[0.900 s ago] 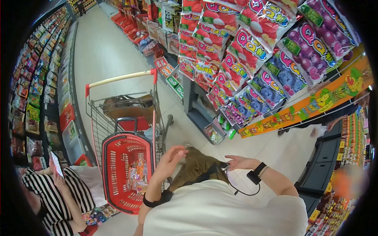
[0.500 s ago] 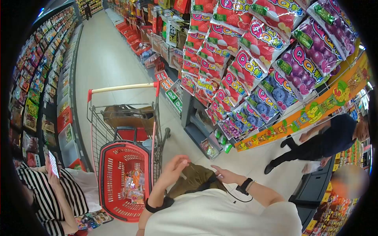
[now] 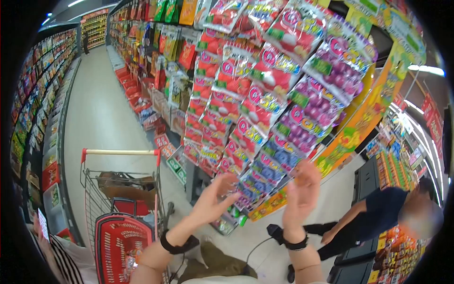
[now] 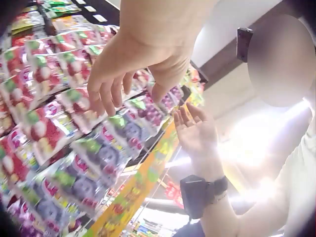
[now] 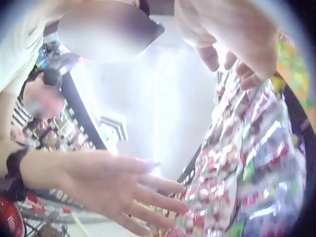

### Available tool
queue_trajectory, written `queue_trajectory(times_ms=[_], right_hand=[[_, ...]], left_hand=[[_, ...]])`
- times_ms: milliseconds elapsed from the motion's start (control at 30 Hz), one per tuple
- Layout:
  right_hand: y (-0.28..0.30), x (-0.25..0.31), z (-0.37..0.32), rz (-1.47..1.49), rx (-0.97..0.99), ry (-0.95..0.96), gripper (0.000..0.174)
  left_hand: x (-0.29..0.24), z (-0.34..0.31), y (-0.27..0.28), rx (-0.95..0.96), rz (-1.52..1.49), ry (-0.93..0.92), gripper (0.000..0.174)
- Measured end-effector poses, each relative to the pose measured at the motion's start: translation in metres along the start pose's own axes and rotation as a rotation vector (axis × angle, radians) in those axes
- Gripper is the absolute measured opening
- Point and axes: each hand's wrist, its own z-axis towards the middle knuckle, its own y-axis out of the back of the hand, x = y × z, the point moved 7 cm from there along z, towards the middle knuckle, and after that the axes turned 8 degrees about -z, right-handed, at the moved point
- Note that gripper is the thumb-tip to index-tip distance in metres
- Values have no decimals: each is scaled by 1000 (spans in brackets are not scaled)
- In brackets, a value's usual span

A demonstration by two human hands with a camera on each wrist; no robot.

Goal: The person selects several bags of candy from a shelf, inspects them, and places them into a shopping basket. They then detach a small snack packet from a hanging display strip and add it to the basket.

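Observation:
Both hands are raised before a hanging display of gummy candy bags. My left hand [image 3: 215, 201] has its fingers loosely bent and its thumb apart, with nothing in it. To the right, my right hand [image 3: 301, 194] is held up with relaxed fingers, also without anything in it. Red bags [image 3: 265, 111] with fruit pictures fill the middle of the display, purple bags [image 3: 326, 71] hang to the right and blue bags [image 3: 269, 165] lower down. In the left wrist view the left hand [image 4: 143, 59] overlaps the bags. The left palm [image 5: 106, 180] shows with spread fingers in the right wrist view.
A shopping cart [image 3: 118, 152] carrying a red basket [image 3: 106, 246] stands at lower left. Beyond it an aisle [image 3: 90, 104] runs between stocked shelves. A person in dark clothes [image 3: 385, 208] is at right; another in a striped top [image 3: 66, 260] holds a phone [image 3: 43, 225] at left.
Both hands have risen from waist height toward the candy bags and moved apart. The head view has tilted upward, so the cart sits lower. The person in dark clothes has come nearer at right.

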Motion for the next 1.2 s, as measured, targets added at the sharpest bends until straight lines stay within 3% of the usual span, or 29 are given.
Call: queue_trajectory(times_ms=[133, 233, 267, 300, 367, 467, 533, 600, 667, 767, 867, 933, 1033, 1100, 1133, 1200], right_hand=[[14, 66, 103, 62, -3, 235, 49], [21, 83, 150, 113, 34, 249, 53], [18, 79, 160, 209, 94, 129, 54], [15, 74, 164, 302, 155, 7, 56], [16, 73, 168, 283, 161, -1, 58], [14, 79, 169, 358, 179, -78, 58], [15, 80, 173, 408, 181, -109, 60], [15, 82, 180, 420, 169, -55, 60], [15, 87, 190, 427, 152, -9, 61], [18, 105, 201, 372, 121, 230, 58], [22, 116, 167, 221, 155, 337, 60], [18, 110, 135, 209, 296, 338, 63], [1, 80, 88, 349, 344, 104, 62], [-7, 54, 61, -42, 173, 164, 61], [-16, 36, 44, -27, 199, 138, 61], [-40, -13, 7, 201, 322, -241, 54]], left_hand=[[-129, 72, -30, 59, 197, -356, 46], [-197, 130, -50, 23, 102, -543, 44], [-214, 146, -56, -2, 146, -600, 44], [-225, 158, -62, 0, 156, -611, 44], [-229, 182, -66, -61, 265, -422, 47], [-231, 194, -66, -83, 329, -359, 49], [-237, 196, -67, -111, 312, -411, 40], [-253, 196, -68, -88, 174, -504, 33], [-267, 198, -71, -102, 109, -449, 29], [-293, 188, -75, -114, 20, -647, 34], [-289, 151, -76, -84, -9, -725, 39], [-259, 127, -64, -91, 94, -639, 39], [-200, 91, -42, -128, -57, -503, 33], [-154, 72, -22, -217, -144, -369, 31], [-136, 61, -17, -249, -141, -346, 31], [-104, 39, -11, -278, -274, -303, 29]])
